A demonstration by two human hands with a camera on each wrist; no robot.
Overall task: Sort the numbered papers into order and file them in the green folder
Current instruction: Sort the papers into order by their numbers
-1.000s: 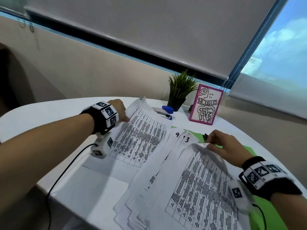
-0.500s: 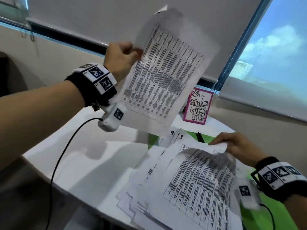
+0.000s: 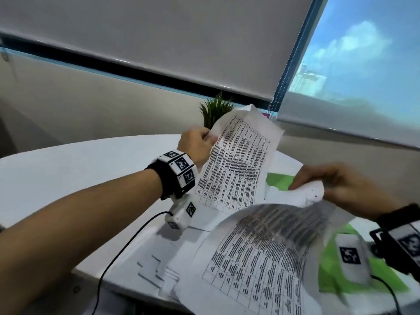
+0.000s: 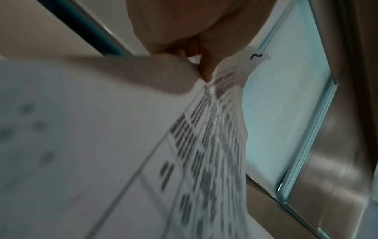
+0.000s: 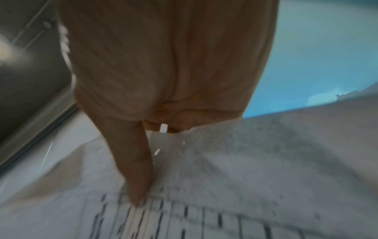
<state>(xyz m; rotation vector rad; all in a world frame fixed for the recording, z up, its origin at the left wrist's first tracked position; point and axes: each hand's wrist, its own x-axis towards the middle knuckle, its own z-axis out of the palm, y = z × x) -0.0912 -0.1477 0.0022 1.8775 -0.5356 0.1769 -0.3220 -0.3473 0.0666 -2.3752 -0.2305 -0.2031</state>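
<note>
Pinching one printed sheet (image 3: 236,164) by its upper left edge, the left hand (image 3: 196,144) held it up off the white surface (image 3: 68,173), tilted, in the head view. Right hand (image 3: 341,187) gripped the top edge of another sheet (image 3: 268,258), curling it up from the loose pile of papers (image 3: 163,269) spread on the surface. Green folder (image 3: 336,273) lay flat under that pile and under the right hand, showing at the right and between the two raised sheets. A small potted plant (image 3: 216,112) stood behind the left-hand sheet, near the window blind (image 3: 159,37).

Left wrist view: thumb and fingers (image 4: 206,69) closed on the sheet's corner (image 4: 235,113); a handwritten mark sat at the corner, too blurred to read for sure.

Right wrist view: blurred; thumb (image 5: 132,161) lay on top of the sheet (image 5: 245,169), other fingers curled behind its edge, so the hand held the paper.
</note>
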